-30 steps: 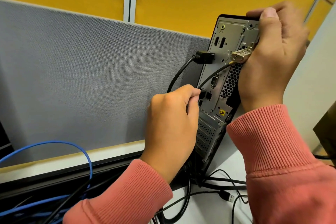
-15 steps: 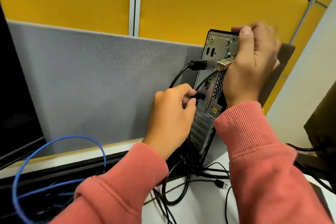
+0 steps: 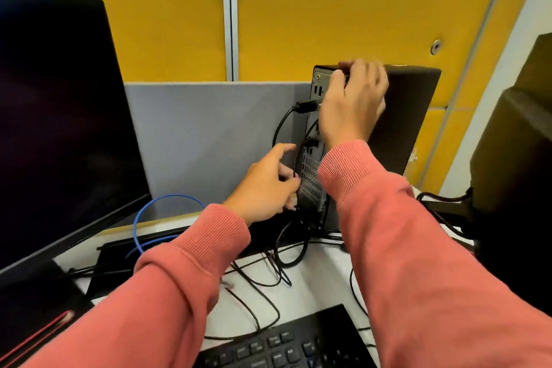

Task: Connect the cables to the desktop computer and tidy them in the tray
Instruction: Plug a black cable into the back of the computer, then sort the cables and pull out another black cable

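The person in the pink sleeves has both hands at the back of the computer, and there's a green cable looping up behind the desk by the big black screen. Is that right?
Almost. The looping cable is blue, not green, as the head view shows. The rest holds: the left hand and right hand are at the back of the computer, and the loop rises beside the big black screen.

We can read no text anywhere. The keyboard [image 3: 286, 346] keys carry white legends, but these are too blurred for us to make out. The rear panel of the computer [image 3: 316, 140] shows no label that we can read, and the monitor [image 3: 59, 116] screen is dark.
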